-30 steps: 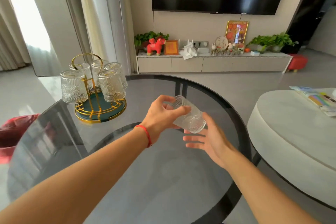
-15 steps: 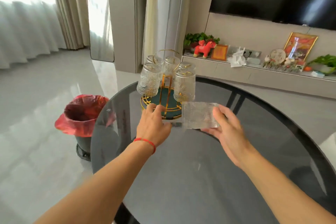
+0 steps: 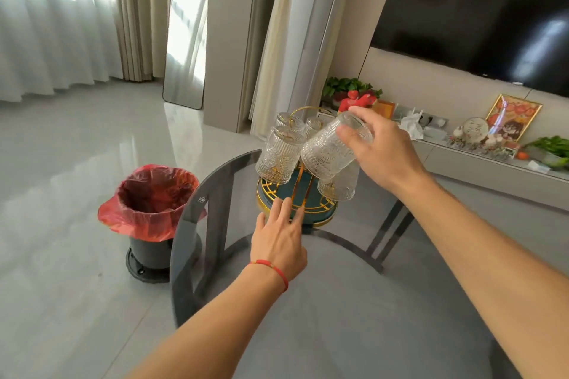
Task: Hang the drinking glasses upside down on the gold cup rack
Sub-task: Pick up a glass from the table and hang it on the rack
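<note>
Glass table [image 3: 354, 332]: right hand [image 3: 385, 154] grip holding tilted glass [image 3: 334, 144] base, above rack [image 3: 297, 206]; left hand [image 3: 281, 240] splayed, empty.

Gold cup rack [image 3: 297, 194]: wire frame with a loop handle on top, set on a round teal tray with a gold rim, standing upright near the table's far edge. Hung glasses [image 3: 278, 157]: clear, embossed and ribbed, mouths down on the prongs. One further glass [image 3: 334, 148]: same pattern, tilted, mouth angled down-left, above the rack's near side.
</note>
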A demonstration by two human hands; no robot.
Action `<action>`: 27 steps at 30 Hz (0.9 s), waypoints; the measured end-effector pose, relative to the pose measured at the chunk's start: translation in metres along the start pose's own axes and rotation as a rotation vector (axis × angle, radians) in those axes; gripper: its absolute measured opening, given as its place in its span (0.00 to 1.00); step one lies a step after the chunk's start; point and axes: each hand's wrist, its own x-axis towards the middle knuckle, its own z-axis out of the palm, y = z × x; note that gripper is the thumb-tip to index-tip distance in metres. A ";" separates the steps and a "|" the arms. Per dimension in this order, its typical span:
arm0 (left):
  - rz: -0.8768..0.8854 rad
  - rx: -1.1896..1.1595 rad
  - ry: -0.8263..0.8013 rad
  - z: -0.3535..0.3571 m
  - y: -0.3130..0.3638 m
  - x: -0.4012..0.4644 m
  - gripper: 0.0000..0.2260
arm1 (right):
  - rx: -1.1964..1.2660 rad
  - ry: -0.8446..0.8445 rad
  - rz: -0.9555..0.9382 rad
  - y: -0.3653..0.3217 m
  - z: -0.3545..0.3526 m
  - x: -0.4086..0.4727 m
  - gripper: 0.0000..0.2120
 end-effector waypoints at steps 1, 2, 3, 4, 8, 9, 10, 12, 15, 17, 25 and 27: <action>0.009 0.018 -0.008 0.000 0.001 0.000 0.32 | -0.053 -0.019 -0.013 -0.003 0.003 0.003 0.29; 0.015 0.031 -0.011 0.000 0.000 0.001 0.31 | -0.097 -0.038 -0.025 -0.006 0.005 0.007 0.29; 0.020 0.044 -0.016 0.000 0.000 0.002 0.31 | -0.127 -0.059 -0.032 -0.009 0.008 0.011 0.30; 0.023 0.055 -0.021 0.000 0.001 0.003 0.31 | -0.147 -0.084 -0.035 -0.011 0.012 0.014 0.30; 0.023 0.048 -0.021 -0.001 0.001 0.004 0.31 | -0.240 -0.186 -0.008 -0.013 0.028 0.025 0.31; 0.023 0.036 -0.020 -0.001 0.001 0.004 0.31 | -0.258 -0.199 0.000 -0.013 0.033 0.027 0.31; 0.022 0.025 -0.019 0.000 0.000 0.004 0.31 | -0.269 -0.203 0.006 -0.012 0.038 0.028 0.30; 0.021 0.001 -0.018 0.000 -0.001 0.004 0.31 | -0.295 -0.200 0.015 -0.009 0.047 0.030 0.29; 0.025 -0.013 -0.027 0.002 -0.001 0.004 0.32 | -0.377 -0.207 0.011 -0.003 0.059 0.030 0.27; 0.027 -0.008 -0.028 0.002 -0.002 0.005 0.33 | -0.426 -0.216 -0.009 0.000 0.064 0.030 0.25; 0.037 0.013 -0.037 0.001 -0.003 0.002 0.34 | -0.491 -0.214 -0.062 0.002 0.068 0.025 0.23; 0.034 0.032 -0.051 -0.001 -0.002 0.000 0.33 | -0.506 -0.241 -0.057 0.002 0.066 0.023 0.24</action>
